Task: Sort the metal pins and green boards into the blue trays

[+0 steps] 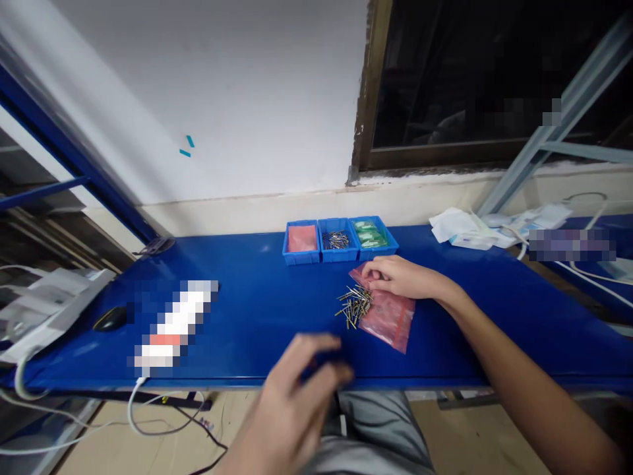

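A loose pile of slender metal pins point(355, 305) lies on the blue tabletop, its right side touching a flat pink plastic bag point(390, 316). Over the upper part of that bag rests my right hand point(393, 276), its fingers curled in beside the pins. What those fingers pinch, if anything, is hidden. My left hand point(301, 389) is held above the front edge of the table, slightly blurred, with thumb and fingers apart and nothing between them.
Three joined blue bins stand behind: one holds pink bags point(302, 238), one metal pins point(336, 240), one green packets point(368, 233). A power strip point(173, 323) and black mouse point(111, 319) lie at left. White packets point(462, 227) and cables are at back right.
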`<state>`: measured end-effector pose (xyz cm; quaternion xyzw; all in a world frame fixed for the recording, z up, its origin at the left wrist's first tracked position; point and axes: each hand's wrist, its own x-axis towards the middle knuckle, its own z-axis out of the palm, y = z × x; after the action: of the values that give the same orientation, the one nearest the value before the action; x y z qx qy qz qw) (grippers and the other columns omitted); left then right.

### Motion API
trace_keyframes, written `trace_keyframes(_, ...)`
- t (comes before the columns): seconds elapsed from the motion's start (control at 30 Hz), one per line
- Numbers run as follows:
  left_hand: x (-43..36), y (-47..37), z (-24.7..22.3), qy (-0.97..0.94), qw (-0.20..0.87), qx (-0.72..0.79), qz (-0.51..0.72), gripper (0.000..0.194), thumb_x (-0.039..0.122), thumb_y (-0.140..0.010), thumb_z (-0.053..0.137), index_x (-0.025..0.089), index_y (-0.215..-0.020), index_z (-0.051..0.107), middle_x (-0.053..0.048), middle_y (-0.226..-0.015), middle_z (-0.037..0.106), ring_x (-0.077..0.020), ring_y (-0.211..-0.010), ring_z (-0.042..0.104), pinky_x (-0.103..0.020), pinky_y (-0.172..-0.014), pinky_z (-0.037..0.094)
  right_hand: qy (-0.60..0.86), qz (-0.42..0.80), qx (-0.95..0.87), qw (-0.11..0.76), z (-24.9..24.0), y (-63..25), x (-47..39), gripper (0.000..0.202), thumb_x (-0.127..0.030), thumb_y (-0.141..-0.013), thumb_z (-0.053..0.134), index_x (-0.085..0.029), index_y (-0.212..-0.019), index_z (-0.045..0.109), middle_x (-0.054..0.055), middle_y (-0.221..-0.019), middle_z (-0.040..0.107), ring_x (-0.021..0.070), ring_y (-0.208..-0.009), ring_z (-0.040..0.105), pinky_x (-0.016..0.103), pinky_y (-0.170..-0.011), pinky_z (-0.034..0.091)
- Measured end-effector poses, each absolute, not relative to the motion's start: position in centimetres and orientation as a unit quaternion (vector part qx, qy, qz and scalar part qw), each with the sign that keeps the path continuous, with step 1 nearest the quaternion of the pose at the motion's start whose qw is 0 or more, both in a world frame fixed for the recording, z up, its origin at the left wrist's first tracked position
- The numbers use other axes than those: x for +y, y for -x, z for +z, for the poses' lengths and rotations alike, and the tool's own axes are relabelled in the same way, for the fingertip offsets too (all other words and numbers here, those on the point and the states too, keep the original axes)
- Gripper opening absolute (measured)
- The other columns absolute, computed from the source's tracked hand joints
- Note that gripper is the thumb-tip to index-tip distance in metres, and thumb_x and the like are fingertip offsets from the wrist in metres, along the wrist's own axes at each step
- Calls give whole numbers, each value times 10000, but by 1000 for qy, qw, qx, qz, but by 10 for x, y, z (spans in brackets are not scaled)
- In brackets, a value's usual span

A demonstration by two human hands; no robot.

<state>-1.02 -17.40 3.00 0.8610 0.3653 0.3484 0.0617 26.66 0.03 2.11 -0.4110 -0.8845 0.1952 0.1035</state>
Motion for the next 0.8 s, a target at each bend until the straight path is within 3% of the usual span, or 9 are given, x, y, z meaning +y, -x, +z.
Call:
trace_keyframes(0.17, -56, -26, 42, -835, 107, 433, 321, 159, 185, -967, 498, 192, -1034, 641, -49, -968, 642, -169, -821, 634, -317, -769, 542, 428, 219, -872, 92, 28, -267, -2, 154, -160, -864, 571, -162, -1003, 637, 33, -815, 652, 166, -735, 569, 253, -672, 388)
trace_keyframes(0.3, 1, -46, 28, -847, 100, 411, 322, 159, 194, -933, 544, 182, -1063, 635, -42, -952, 670, -164, -764, 629, -300, -720, 523, 431, 228, -868, 89, 24, -263, -3, 115, -124, -842, 580, -157, -946, 618, 28, -786, 626, 158, -719, 546, 246, -662, 379)
trace_keyframes(0.47, 16, -47, -4, -851, 53, 361, 378, 199, 186, -972, 467, 182, -1091, 627, -51, -1007, 691, -166, -859, 649, -291, -790, 513, 439, 209, -867, 109, 11, -264, -2, 88, -142, -879, 549, -187, -940, 594, 29, -833, 631, 157, -753, 554, 241, -663, 370)
trace_keyframes(0.8, 14, -45, -19, -827, 2, 384, 409, 181, 202, -962, 470, 177, -1056, 623, -37, -870, 635, -140, -729, 592, -248, -696, 479, 439, 180, -873, 111, 3, -259, -5, 112, -145, -921, 519, -205, -930, 613, 68, -995, 662, 179, -875, 610, 251, -720, 392)
